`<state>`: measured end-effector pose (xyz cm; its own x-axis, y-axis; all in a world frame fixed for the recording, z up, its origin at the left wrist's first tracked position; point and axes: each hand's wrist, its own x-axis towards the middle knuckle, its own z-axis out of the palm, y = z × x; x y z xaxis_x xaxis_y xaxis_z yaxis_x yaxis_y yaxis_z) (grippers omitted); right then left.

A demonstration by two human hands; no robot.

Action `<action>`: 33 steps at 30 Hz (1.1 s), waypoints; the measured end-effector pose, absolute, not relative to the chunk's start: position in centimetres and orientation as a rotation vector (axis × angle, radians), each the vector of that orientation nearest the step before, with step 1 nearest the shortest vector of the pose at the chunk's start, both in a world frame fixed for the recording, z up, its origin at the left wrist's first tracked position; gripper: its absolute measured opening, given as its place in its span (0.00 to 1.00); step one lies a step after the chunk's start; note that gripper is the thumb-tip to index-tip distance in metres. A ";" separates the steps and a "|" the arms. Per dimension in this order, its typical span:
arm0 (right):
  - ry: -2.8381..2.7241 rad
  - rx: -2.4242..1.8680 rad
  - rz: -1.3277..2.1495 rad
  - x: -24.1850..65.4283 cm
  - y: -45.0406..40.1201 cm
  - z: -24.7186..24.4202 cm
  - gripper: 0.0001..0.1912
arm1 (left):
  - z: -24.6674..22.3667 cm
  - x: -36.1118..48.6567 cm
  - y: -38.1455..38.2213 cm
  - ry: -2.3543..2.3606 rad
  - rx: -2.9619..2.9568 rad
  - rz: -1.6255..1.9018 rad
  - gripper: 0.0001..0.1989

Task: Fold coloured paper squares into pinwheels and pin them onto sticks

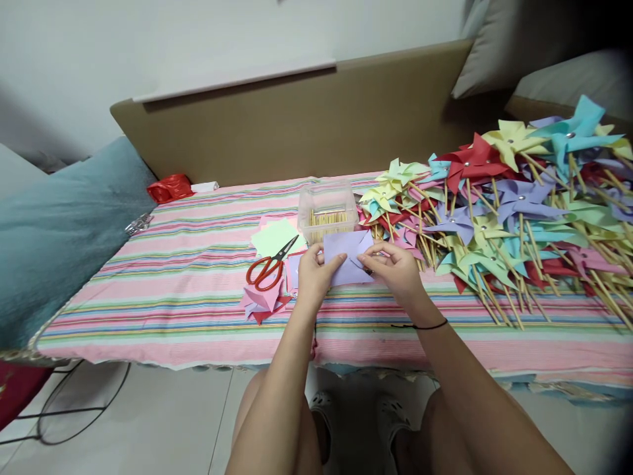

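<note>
A square of purple paper (341, 254) with slits at its corners is held up between both hands, over the striped cloth. My left hand (316, 269) pinches its left side, thumb on top. At its right side, my right hand (395, 267) grips a cut corner between thumb and fingers. Just behind the paper stands a clear plastic box (326, 198) of thin wooden sticks (329, 217). Red-handled scissors (268, 269) lie left of my left hand, partly on stacked coloured paper (277, 237). Cut paper pieces (262, 300) rest below the scissors.
Many coloured paper pinwheels (521, 198) on sticks are heaped at the right. A red plastic bag (171, 189) and a white item (204, 187) sit at the back left, near a blue cushion (74, 224). The striped cloth (163, 284) covers the seat.
</note>
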<state>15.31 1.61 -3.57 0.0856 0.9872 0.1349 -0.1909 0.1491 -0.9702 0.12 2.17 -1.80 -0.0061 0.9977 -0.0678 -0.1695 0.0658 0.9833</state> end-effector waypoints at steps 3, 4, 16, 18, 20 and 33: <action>-1.063 -1.008 1.121 15.1 1.7 -3.9 0.16 | -1.8 0.2 2.1 1.119 1.032 1.235 0.20; -1.077 -1.010 1.098 15.1 1.8 -4.0 0.16 | -1.8 0.2 2.1 1.118 1.035 1.231 0.20; -1.156 -1.027 0.925 15.0 2.0 -4.5 0.12 | -1.6 0.4 1.9 1.100 1.063 1.194 0.22; -1.165 -1.033 0.918 15.1 2.1 -4.5 0.12 | -1.6 0.4 1.9 1.091 1.071 1.200 0.22; -1.168 -1.039 0.916 15.1 2.1 -4.6 0.13 | -1.6 0.5 1.9 1.084 1.077 1.205 0.21; -1.172 -1.026 0.941 15.0 1.9 -4.4 0.12 | -2.4 0.5 2.2 1.227 1.170 1.225 0.22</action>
